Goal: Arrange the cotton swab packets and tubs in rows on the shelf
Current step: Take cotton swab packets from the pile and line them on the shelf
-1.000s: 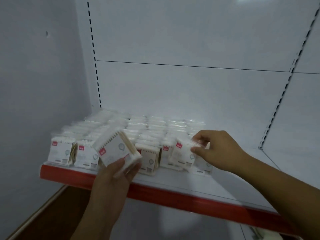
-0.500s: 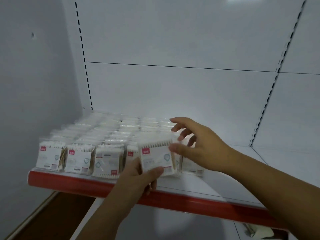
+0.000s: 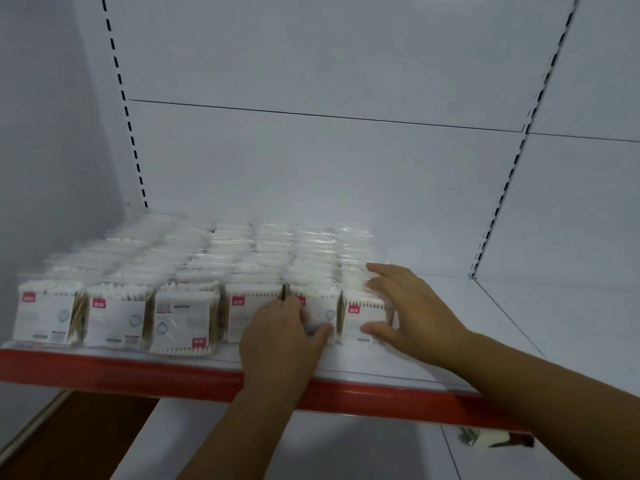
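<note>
**Left hand** (image 3: 280, 329): fingers curled over a front packet (image 3: 320, 311), thumb on its face, gripping.
**Right hand** (image 3: 412, 306): fingers spread and straight, pressing the end packet (image 3: 360, 315).
**Handling:** probably light, with slippery, crinkly film over stiff sticks. Best held by the flat faces.
**Rows** (image 3: 207, 268): left of and behind the hands, on the shelf (image 3: 491, 306).
</note>
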`<state>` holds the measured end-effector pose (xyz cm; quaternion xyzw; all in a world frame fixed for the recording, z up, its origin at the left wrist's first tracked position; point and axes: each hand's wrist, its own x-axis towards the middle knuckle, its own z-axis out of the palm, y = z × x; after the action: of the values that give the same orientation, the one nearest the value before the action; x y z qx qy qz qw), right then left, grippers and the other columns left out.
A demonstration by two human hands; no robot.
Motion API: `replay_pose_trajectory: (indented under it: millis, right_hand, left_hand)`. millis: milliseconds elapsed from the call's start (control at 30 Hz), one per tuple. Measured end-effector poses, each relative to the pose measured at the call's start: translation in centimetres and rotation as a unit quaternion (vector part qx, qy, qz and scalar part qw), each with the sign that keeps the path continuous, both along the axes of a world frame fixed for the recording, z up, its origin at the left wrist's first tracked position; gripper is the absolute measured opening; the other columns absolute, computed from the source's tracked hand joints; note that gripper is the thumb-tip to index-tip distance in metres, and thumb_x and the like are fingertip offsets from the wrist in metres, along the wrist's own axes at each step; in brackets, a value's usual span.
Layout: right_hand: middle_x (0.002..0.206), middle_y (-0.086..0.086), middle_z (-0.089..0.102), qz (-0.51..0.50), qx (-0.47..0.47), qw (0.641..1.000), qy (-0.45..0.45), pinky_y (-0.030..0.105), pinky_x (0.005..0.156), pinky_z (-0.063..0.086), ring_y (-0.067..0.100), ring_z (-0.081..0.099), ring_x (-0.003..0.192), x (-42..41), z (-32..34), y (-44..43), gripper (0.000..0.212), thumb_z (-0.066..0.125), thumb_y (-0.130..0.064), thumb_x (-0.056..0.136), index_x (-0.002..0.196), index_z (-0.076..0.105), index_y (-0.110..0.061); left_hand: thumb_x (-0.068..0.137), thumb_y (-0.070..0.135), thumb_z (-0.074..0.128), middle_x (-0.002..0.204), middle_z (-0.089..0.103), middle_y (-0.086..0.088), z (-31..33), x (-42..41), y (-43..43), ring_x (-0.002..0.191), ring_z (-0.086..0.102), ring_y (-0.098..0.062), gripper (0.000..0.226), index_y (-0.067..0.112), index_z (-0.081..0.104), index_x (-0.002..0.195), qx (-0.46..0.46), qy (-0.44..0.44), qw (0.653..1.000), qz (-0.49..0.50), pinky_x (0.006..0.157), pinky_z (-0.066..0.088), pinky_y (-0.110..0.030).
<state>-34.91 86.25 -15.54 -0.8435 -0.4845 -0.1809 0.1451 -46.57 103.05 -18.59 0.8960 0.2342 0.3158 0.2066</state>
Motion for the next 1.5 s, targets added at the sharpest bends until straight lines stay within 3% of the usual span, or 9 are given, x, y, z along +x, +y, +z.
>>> replay_pose_trajectory:
  millis: [200,267,400,467,567,667,933,1367,1500]
  right_hand:
    - [0.157,0.009,0.019,0.017,-0.03,0.998,-0.048,0.032,0.115,0.013,0.023,0.02,0.145,0.5,-1.4,0.4,0.071,0.059,-0.046,0.089,0.147,0.034,-0.013]
    - [0.158,-0.004,0.005,0.032,-0.018,0.999,0.011,0.024,0.116,0.004,0.009,0.005,0.146,0.8,-1.0,-0.2,0.074,0.046,-0.057,0.091,0.151,0.02,-0.022]
    - [0.157,-0.016,0.014,-0.024,0.1,0.983,0.151,0.022,0.113,0.011,0.002,0.012,0.143,3.3,0.6,-5.0,0.066,0.045,-0.059,0.09,0.148,0.026,-0.034]
    - [0.16,-0.009,0.005,-0.093,-0.012,0.99,0.106,0.027,0.115,0.007,0.007,0.003,0.146,5.6,1.5,-9.6,0.069,0.043,-0.058,0.092,0.151,0.018,-0.031]
    - [0.161,0.0,-0.005,-0.155,-0.183,0.97,0.022,0.032,0.117,0.002,0.014,-0.005,0.147,7.9,3.3,-17.5,0.073,0.039,-0.059,0.094,0.153,0.01,-0.027]
    - [0.161,0.002,-0.001,-0.188,-0.19,0.963,0.028,0.035,0.118,0.008,0.016,-0.002,0.148,8.1,5.2,-25.3,0.073,0.041,-0.058,0.093,0.153,0.012,-0.026]
    - [0.161,0.001,0.0,-0.259,-0.164,0.952,0.014,0.037,0.118,0.01,0.016,-0.002,0.147,7.1,6.0,-45.3,0.072,0.045,-0.054,0.093,0.152,0.014,-0.026]
    - [0.161,0.003,-0.001,-0.363,-0.163,0.917,0.035,0.036,0.118,0.001,0.017,-0.006,0.147,10.9,2.4,-69.4,0.071,0.043,-0.051,0.094,0.152,0.008,-0.03]
    - [0.161,-0.002,-0.004,-0.4,-0.146,0.905,0.023,0.028,0.114,-0.004,0.013,-0.009,0.147,15.8,4.1,-74.7,0.067,0.04,-0.05,0.096,0.153,0.009,-0.03]
  left_hand:
    - [0.078,0.059,0.063,0.067,0.038,0.012,-0.6,0.4,0.6,0.074,0.042,-0.012,0.046,0.026,0.035,0.061,0.03,0.024,0.999,0.001,0.062,0.032,-0.028]
    - [0.082,0.057,0.059,0.064,0.041,0.009,-0.3,-0.3,0.5,0.068,0.043,-0.013,0.047,0.024,0.036,0.058,0.03,0.021,0.999,-0.011,0.058,0.032,-0.028]
    - [0.09,0.044,0.055,0.053,0.044,0.006,1.8,-1.4,-0.1,0.053,0.042,-0.007,0.045,0.022,0.042,0.053,0.065,-0.005,0.997,-0.044,0.048,0.024,-0.023]
    - [0.09,0.048,0.051,0.054,0.05,0.005,4.8,-0.3,-1.6,0.054,0.047,-0.009,0.043,0.02,0.048,0.056,0.096,0.038,0.991,-0.089,0.049,0.027,-0.025]
    - [0.09,0.06,0.044,0.092,0.067,0.006,9.7,4.1,-6.4,0.081,0.059,-0.012,0.038,0.027,0.063,0.088,0.117,0.178,0.961,-0.177,0.067,0.041,-0.028]
    - [0.094,0.063,0.032,0.156,0.029,-0.002,12.8,10.3,-13.9,0.143,0.027,-0.019,0.07,0.018,0.031,0.148,0.216,0.316,0.901,-0.205,0.114,0.025,-0.035]
    - [0.097,0.059,0.027,0.162,0.001,-0.001,13.9,21.9,-38.8,0.148,-0.004,-0.015,0.071,0.019,0.01,0.154,0.2,0.231,0.887,-0.346,0.119,0.003,-0.039]
    - [0.098,0.058,0.025,0.162,0.006,0.001,7.7,35.5,-65.4,0.148,-0.003,-0.014,0.069,0.02,0.01,0.154,0.214,0.23,0.801,-0.509,0.119,0.006,-0.036]
    - [0.097,0.058,0.029,0.156,0.026,-0.005,8.0,41.1,-71.7,0.144,0.023,-0.019,0.063,0.022,0.026,0.149,0.177,0.186,0.786,-0.562,0.112,0.024,-0.033]
